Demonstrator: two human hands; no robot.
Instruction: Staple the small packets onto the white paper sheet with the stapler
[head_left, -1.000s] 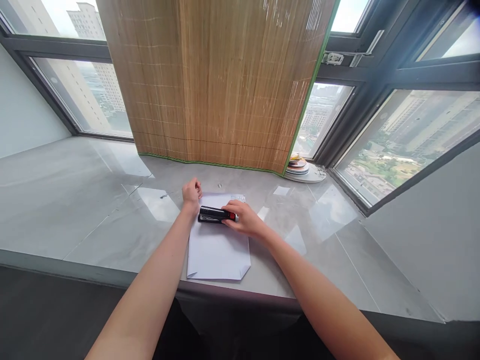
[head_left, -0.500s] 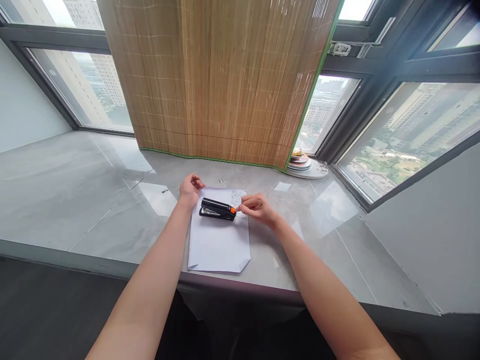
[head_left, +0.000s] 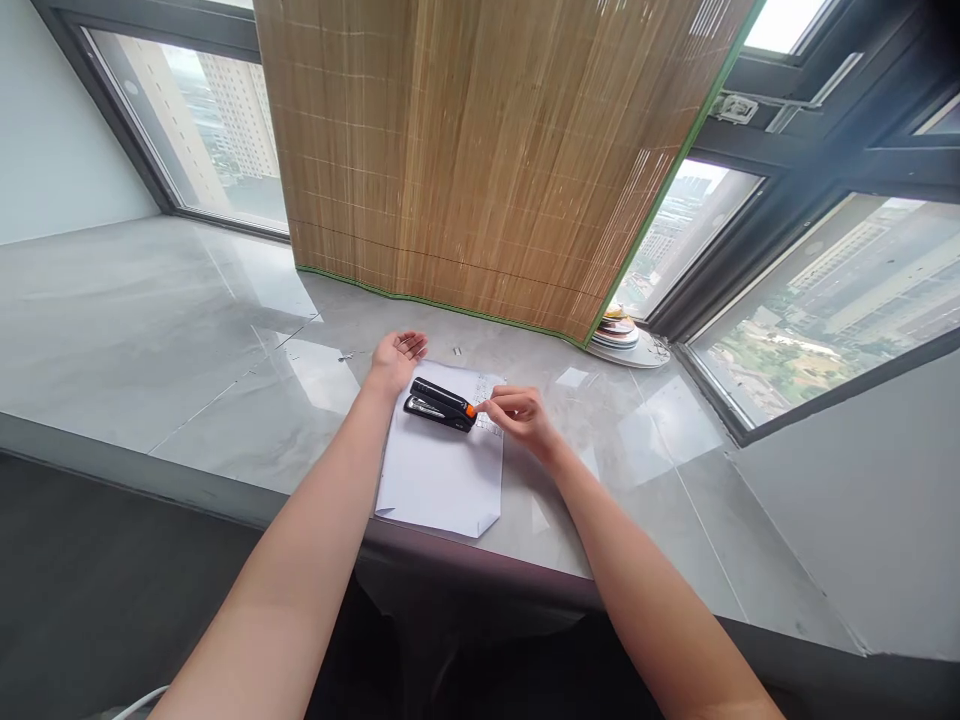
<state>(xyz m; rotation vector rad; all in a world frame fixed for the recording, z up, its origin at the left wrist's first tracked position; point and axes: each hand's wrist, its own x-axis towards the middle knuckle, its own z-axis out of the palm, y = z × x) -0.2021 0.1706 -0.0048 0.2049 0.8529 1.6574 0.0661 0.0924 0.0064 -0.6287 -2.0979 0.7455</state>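
Right hand (head_left: 521,415) fingertips pinched at stapler (head_left: 440,404) orange end, left hand (head_left: 397,357) palm-up, released, beside it

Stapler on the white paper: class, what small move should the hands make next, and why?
Probably the right hand should close on the stapler at its orange end and steady it. Its fingertips are only at that end, the stapler lies loose and askew on the sheet of paper, and the left hand rests open beside the other end, holding nothing.
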